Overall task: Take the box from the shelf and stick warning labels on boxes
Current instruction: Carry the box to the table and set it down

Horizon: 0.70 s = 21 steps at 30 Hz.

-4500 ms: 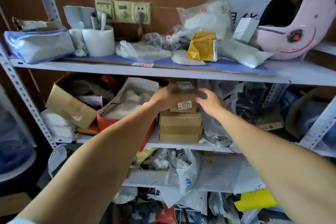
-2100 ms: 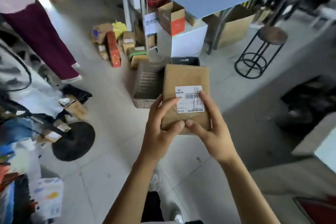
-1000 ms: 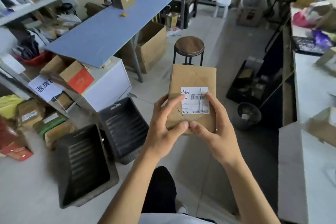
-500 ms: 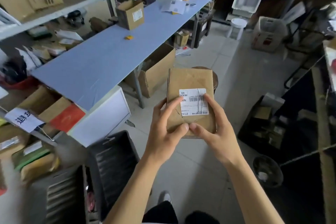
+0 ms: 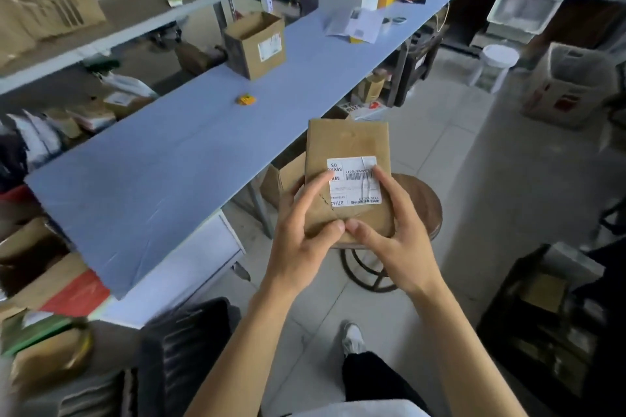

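1. Where the two bare forearms reach out from the bottom of the view, the left hand point(image 5: 298, 230) and the right hand point(image 5: 396, 234) meet at the near end of a flat brown cardboard box point(image 5: 349, 159), and both are closed on it: thumbs pressed on its top face, thumb tips nearly touching, the remaining fingers tucked beneath.
2. The box is held in the air in front of the person, above the pale tiled floor point(image 5: 474, 179), its long side pointing away.
3. A white printed shipping label with a barcode point(image 5: 354, 184) sits on the top face (its text reads upside down from here), and each index finger rests on an edge of it.
4. Directly below and behind the box stands a round dark wooden stool on a black metal frame point(image 5: 423, 210).
5. To the left runs a long pale blue worktable point(image 5: 169, 162), well apart from the box.
6. Farther along that table lies a small yellow object point(image 5: 246, 100), then an open brown cardboard carton with a white sticker point(image 5: 255, 44), then loose white papers point(image 5: 355, 25).
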### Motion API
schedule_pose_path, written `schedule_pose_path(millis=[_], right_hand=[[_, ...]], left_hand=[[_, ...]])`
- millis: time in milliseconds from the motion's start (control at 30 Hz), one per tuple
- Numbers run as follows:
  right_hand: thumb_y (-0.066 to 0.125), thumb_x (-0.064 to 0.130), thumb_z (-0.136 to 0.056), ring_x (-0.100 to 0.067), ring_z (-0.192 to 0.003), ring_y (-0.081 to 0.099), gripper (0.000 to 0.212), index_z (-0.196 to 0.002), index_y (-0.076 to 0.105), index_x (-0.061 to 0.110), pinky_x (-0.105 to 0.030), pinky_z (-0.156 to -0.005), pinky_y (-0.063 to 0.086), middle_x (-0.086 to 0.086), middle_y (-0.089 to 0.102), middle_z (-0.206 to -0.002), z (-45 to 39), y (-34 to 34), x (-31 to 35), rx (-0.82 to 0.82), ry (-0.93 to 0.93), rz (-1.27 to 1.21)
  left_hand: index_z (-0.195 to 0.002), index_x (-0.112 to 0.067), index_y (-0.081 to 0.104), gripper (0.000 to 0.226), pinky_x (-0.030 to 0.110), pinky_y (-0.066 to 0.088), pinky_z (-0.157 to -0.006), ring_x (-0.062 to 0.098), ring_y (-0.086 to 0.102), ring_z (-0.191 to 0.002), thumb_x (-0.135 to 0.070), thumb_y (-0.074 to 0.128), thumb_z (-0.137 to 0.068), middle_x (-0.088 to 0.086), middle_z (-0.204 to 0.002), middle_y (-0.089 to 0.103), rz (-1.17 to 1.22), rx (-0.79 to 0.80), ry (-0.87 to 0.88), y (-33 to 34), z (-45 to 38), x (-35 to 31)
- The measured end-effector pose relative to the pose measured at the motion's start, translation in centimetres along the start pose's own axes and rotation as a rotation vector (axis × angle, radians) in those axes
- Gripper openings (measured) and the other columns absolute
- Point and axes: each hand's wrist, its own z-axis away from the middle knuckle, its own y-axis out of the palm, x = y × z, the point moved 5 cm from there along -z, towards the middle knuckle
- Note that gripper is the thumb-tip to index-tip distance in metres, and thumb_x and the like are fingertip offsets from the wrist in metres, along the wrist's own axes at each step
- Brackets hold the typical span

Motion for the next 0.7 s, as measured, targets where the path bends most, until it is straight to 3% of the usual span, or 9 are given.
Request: schedule_pose_path(millis=[200, 400, 500, 700], right_hand=[[0.078, 0.036, -0.076, -0.011, -0.136, 0.046, 0.075, -0.139, 0.041, 0.050, -0.044, -0.112, 0.042, 0.013, 0.049, -0.145, -14.4, 0.7, -2.2, 0.198, 0.022, -0.059], [0.077, 0.031, -0.075, -0.011, -0.137, 0.046, 0.076, -0.141, 0.043, 0.041, -0.046, -0.111, 0.042, 0.015, 0.049, -0.145, -26.1, 7.4, -3.6, 0.391, 0.014, -0.120], [0.076, 0.023, -0.076, -0.008, -0.135, 0.048, 0.074, -0.140, 0.044, 0.041, -0.043, -0.111, 0.044, 0.017, 0.052, -0.142, -31.9, 10.7, -4.5, 0.413, -0.001, -0.100], [0.077, 0.029, -0.074, -0.004, -0.136, 0.044, 0.075, -0.140, 0.045, 0.043, -0.043, -0.113, 0.042, 0.015, 0.050, -0.144, -43.1, 16.3, -5.1, 0.451, 0.007, -0.036]], left_hand=[[-0.138, -0.039, 0.050, 0.064, 0.017, 0.040, -0.109, 0.004, 0.041, -0.138, -0.016, 0.064, -0.079, -0.005, -0.146, 0.042, -0.035, -0.186, -0.085, -0.8, -10.9, 2.6], [-0.127, -0.047, 0.054, 0.062, -0.002, 0.037, -0.091, -0.012, 0.043, -0.128, -0.014, 0.063, -0.075, -0.005, -0.144, 0.043, -0.050, -0.455, -0.196, -5.6, -18.8, 6.0], [-0.126, -0.046, 0.055, 0.063, -0.003, 0.037, -0.088, -0.016, 0.043, -0.125, -0.012, 0.062, -0.073, -0.005, -0.144, 0.043, -0.003, -0.507, -0.221, -8.2, -23.7, 8.3], [-0.128, -0.043, 0.055, 0.063, -0.002, 0.041, -0.086, -0.019, 0.044, -0.121, -0.010, 0.061, -0.074, -0.002, -0.145, 0.041, 0.058, -0.537, -0.250, -13.9, -33.5, 12.1]])
